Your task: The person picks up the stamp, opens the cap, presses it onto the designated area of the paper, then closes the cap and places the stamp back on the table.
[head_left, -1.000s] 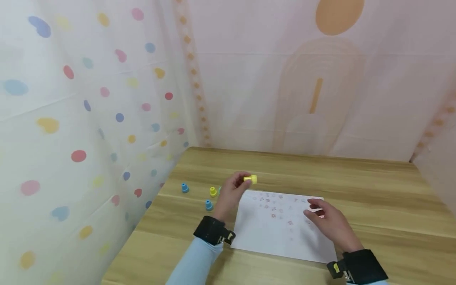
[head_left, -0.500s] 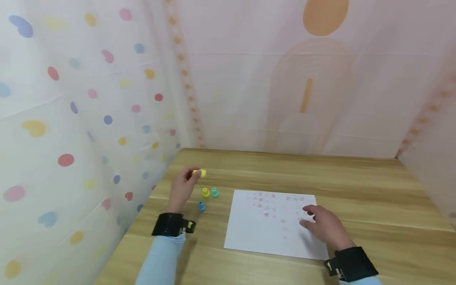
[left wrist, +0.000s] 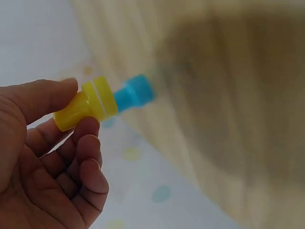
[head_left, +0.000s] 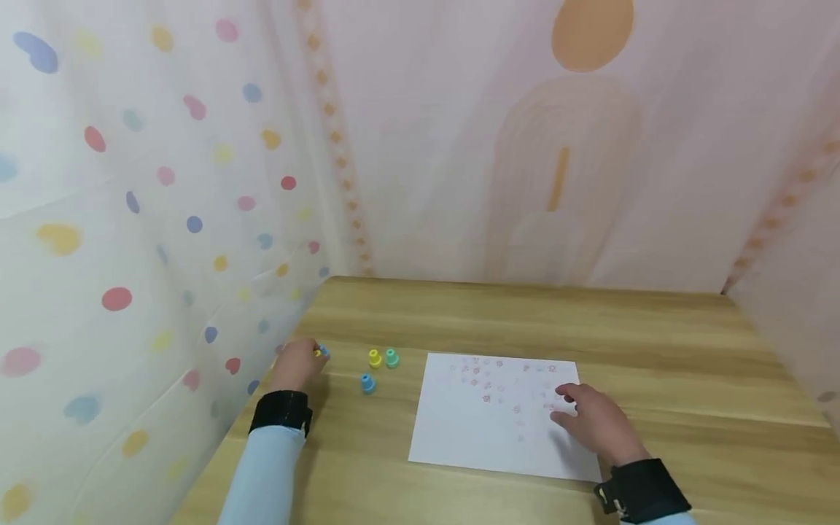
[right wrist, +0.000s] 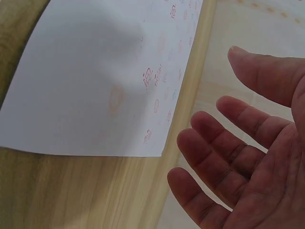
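My left hand [head_left: 297,366] is low over the table's left side. Between thumb and fingers it pinches a yellow toy stamp [left wrist: 78,110]. A small blue piece [left wrist: 136,90], shaped like a stepped cap or stamp, lines up with the stamp's broad end in the left wrist view; whether the two touch, I cannot tell. Over the right part of a white paper [head_left: 466,441] hovers my right hand [head_left: 599,423], its fingers loosely bent and holding nothing. Small faint prints, mostly red, dot the paper's upper and right areas. In the right wrist view the palm [right wrist: 274,179] faces the camera.
Upright on the wooden table [head_left: 525,317], between left hand and paper, are a yellow piece [head_left: 375,359], a teal piece [head_left: 391,358] and another blue piece [head_left: 368,384]. Patterned curtains [head_left: 197,175] hang along the table's left, back and right.
My left hand has carried the yellow stamp leftward from above the paper's far edge, then down to the blue piece at the far left. The right hand stays over the paper.
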`<state>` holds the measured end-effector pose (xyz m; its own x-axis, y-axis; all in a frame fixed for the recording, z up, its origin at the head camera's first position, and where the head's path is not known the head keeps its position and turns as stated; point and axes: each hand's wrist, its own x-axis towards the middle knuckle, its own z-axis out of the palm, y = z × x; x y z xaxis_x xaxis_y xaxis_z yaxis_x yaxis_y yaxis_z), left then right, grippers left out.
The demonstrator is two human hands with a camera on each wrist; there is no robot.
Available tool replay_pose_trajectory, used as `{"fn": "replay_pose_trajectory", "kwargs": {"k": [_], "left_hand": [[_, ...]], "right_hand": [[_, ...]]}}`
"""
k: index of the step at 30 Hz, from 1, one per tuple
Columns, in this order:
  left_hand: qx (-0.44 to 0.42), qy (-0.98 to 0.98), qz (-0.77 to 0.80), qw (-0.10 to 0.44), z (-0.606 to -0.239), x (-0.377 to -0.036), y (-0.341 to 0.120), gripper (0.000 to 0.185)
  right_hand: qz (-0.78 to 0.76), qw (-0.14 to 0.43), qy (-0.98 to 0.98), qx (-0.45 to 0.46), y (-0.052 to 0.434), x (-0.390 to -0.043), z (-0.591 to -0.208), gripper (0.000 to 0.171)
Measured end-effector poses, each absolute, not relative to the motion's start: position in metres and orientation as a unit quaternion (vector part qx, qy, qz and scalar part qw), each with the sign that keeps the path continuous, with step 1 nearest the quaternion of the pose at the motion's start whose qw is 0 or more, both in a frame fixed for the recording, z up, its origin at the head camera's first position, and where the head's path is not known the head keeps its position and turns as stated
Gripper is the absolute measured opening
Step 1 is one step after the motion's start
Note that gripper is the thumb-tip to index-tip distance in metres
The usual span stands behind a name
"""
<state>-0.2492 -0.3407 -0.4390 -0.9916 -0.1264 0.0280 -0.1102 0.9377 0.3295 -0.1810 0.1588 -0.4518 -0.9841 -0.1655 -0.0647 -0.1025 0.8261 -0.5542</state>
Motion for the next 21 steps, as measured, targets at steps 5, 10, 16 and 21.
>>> {"fn": "replay_pose_trajectory", "kwargs": {"k": [5, 10, 16, 21], "left_hand": [[0.074, -0.985, -0.152, 0.017, -0.456, -0.245, -0.349, 0.023], [0.087, -0.986, -0.145, -0.003, -0.469, -0.244, -0.357, 0.028], [0.124, -0.978, -0.163, 0.025, -0.473, -0.241, -0.356, 0.041], [0.130, -0.974, -0.173, 0.067, -0.463, -0.242, -0.343, 0.041]], "right_hand": [[-0.286, 0.049, 0.955, -0.066, 0.158, -0.181, -0.455, 0.041], [-0.285, 0.038, 0.955, -0.072, 0.159, -0.181, -0.457, 0.038], [-0.288, 0.054, 0.955, -0.054, 0.158, -0.182, -0.458, 0.038], [-0.282, 0.060, 0.956, -0.050, 0.157, -0.183, -0.458, 0.039]]}}
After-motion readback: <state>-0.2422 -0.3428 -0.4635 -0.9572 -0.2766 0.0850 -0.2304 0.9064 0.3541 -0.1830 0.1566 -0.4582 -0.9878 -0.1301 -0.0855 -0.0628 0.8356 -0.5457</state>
